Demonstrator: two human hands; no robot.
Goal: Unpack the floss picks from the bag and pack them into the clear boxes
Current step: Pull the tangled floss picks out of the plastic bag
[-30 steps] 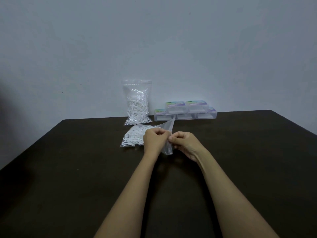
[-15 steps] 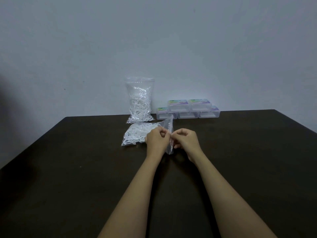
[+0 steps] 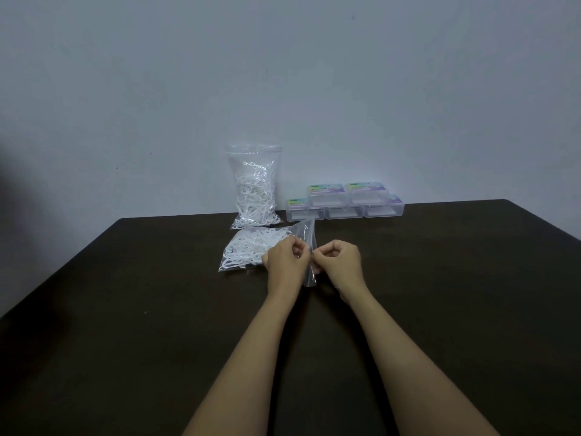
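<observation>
A clear bag of white floss picks (image 3: 248, 250) lies on the dark table (image 3: 125, 309), its mouth raised toward me. My left hand (image 3: 284, 261) pinches one side of the bag's mouth and my right hand (image 3: 341, 262) pinches the other side; the thin plastic edge stands between them. A second clear bag of floss picks (image 3: 255, 190) stands upright against the wall behind. Several clear boxes (image 3: 344, 202) with coloured labels are stacked in two layers at the table's far edge, right of the standing bag.
A plain pale wall (image 3: 314, 73) rises directly behind the table. The table's right corner (image 3: 509, 204) and left corner (image 3: 125, 221) are in view.
Both hands stay on the bag's mouth; they have drawn slightly apart, and the view has shifted a little.
</observation>
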